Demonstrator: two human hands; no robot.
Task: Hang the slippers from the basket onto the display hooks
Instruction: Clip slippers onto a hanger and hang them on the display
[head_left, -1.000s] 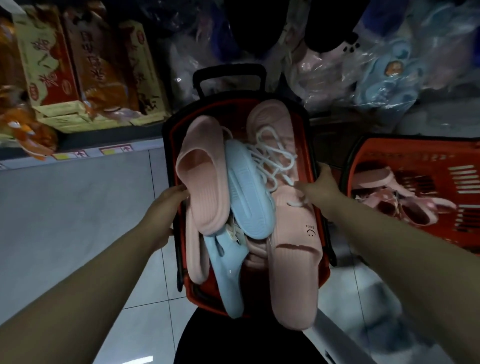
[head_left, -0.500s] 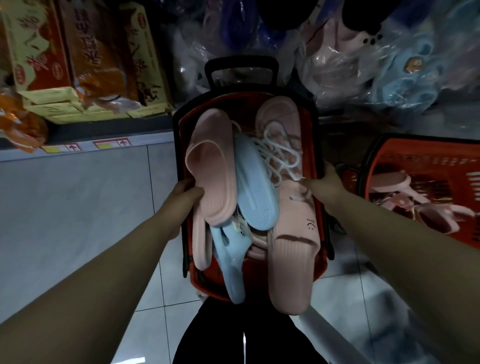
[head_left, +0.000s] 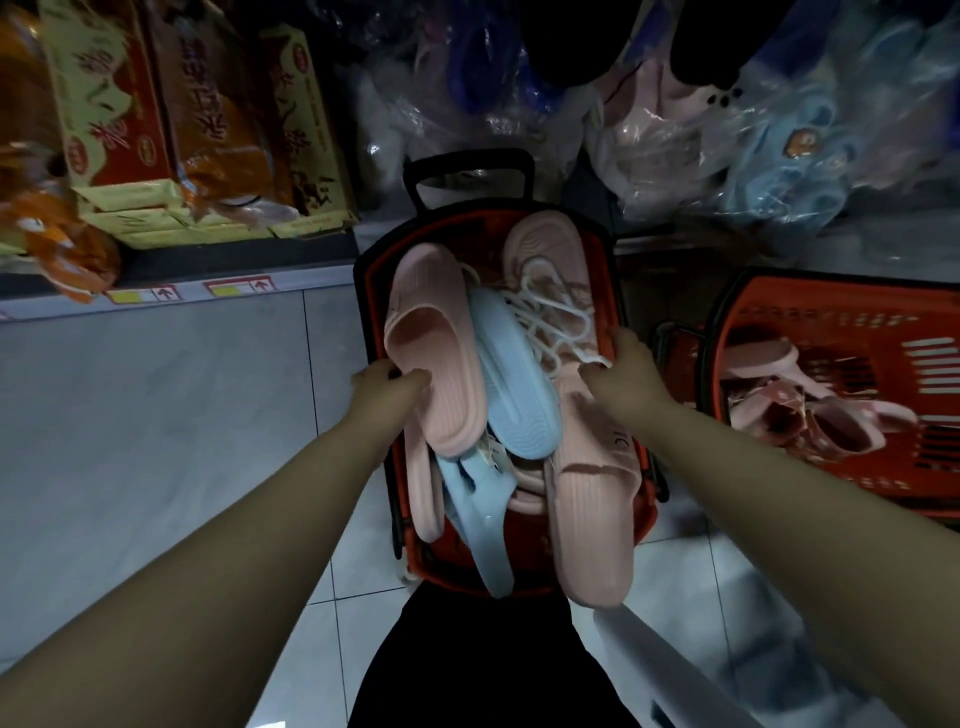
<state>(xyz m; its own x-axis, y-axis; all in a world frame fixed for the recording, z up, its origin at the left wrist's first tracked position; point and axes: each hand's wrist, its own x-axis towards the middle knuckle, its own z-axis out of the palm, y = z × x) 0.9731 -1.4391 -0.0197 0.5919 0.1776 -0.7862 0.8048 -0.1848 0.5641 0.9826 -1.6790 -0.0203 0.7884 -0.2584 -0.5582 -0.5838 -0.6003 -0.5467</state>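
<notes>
Centrally, the red basket (head_left: 368, 312) holds pink slippers (head_left: 431, 364), blue slippers (head_left: 514, 384) and tangled white hangers (head_left: 550, 317). A second basket (head_left: 831, 312) at right holds more pink pairs. The left hand (head_left: 387, 387) grips a pink slipper's edge; the right hand (head_left: 626, 376) seemingly pinches a hanger loop. Both have barely shifted since a second ago.

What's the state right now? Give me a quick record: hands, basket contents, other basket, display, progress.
left hand: grips the basket's left rim, thumb on a pink slipper
right hand: grips the right rim, thumb beside the white hangers
basket: red, holds several pink slippers and blue slippers
second basket: to the right, holds pink footwear
display: bagged slippers hang above; hooks not visible
progress: no slipper lifted out yet
</notes>
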